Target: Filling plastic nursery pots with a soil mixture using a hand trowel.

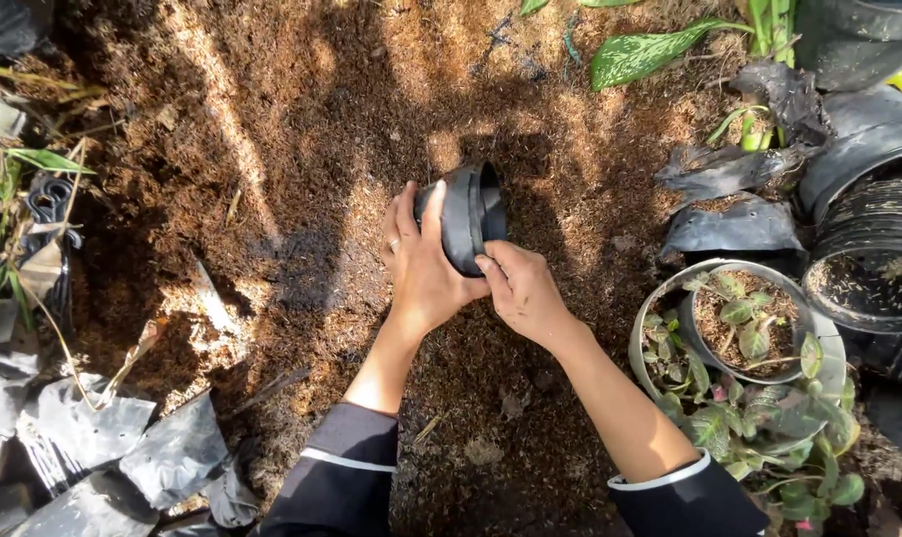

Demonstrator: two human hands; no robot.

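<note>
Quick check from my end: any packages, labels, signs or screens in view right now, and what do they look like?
No labels, signs or screens show.
Empty black plastic grow bags: lower left on the ground, crumpled, glossy.
More torn black bags: right, beside stacked black pots.
Black plastic pot: centre, tipped on its side, held by left hand and right hand.

Strong sunlight falls in patches on the brown fibre ground [272, 149], and the brightest patches are nearly washed out. A broad dark shadow covers the ground around the black pot [468, 217], and the space below it is dim. The left hand [423, 264] and the right hand [518, 288] are lit brightly and look sharp. Far to the right of the pot, black plastic containers [868, 149] show pale glare. The picture is clear in the middle; edges bend slightly.
</note>
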